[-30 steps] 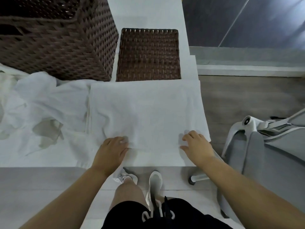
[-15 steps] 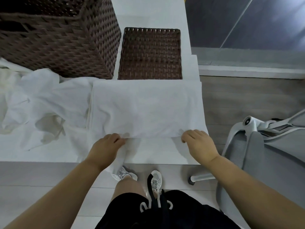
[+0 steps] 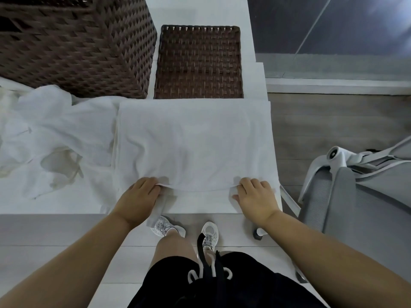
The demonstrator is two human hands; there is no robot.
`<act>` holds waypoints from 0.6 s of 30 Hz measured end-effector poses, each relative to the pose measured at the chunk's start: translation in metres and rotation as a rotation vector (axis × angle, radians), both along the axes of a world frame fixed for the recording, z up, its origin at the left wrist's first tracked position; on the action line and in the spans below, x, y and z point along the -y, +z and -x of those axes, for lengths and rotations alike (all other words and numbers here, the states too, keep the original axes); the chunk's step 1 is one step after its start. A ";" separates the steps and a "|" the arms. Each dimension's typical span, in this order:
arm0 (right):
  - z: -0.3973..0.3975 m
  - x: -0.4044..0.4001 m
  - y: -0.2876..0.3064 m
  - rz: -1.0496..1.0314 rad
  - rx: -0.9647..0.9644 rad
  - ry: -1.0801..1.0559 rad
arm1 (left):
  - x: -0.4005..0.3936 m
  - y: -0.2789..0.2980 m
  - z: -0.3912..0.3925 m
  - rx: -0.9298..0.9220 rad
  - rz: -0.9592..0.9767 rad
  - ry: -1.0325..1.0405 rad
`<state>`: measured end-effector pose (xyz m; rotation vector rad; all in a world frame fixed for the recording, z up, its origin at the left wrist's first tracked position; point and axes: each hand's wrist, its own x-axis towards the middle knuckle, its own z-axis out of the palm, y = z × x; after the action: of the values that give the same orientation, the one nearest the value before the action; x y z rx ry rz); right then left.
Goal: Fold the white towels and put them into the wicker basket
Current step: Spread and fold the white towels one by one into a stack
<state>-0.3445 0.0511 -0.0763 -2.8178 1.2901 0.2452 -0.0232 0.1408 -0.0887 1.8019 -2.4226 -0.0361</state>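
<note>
The towel (image 3: 193, 145) spread at the centre is plain white, with soft grey shadows in its wrinkles. At nine o'clock the crumpled towels (image 3: 51, 138) are white too, with faint cream-yellow tinges in the folds. The tall wicker basket (image 3: 75, 43) at eleven o'clock is dark brown in a diagonal basket-weave. The flat wicker lid (image 3: 199, 63) at twelve o'clock is a redder brown, woven in straight rows with a notched edge. The table (image 3: 44, 205) is white. The chair (image 3: 360, 196) at three o'clock is pale grey with fine mesh. At six o'clock the shorts (image 3: 233, 283) are black with a white drawstring, and the shoes (image 3: 209, 235) are white and grey.
</note>
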 end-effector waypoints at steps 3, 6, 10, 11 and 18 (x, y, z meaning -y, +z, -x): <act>0.001 0.003 0.001 0.053 -0.041 0.054 | 0.002 0.000 -0.001 0.019 0.008 0.000; 0.004 0.006 -0.002 0.103 -0.043 0.071 | 0.003 -0.001 -0.008 0.023 -0.008 0.047; 0.006 0.012 0.005 0.053 -0.050 0.000 | -0.001 0.005 -0.017 0.051 -0.009 0.088; 0.007 0.014 0.007 0.036 -0.068 -0.024 | -0.002 0.006 -0.017 0.064 -0.018 0.088; 0.005 0.044 0.051 -0.107 -0.213 -0.147 | 0.010 0.033 -0.019 0.022 0.043 0.181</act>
<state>-0.3494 0.0068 -0.0251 -2.6505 1.4672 0.6036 -0.0042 0.1309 -0.0560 2.0042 -2.2453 0.0528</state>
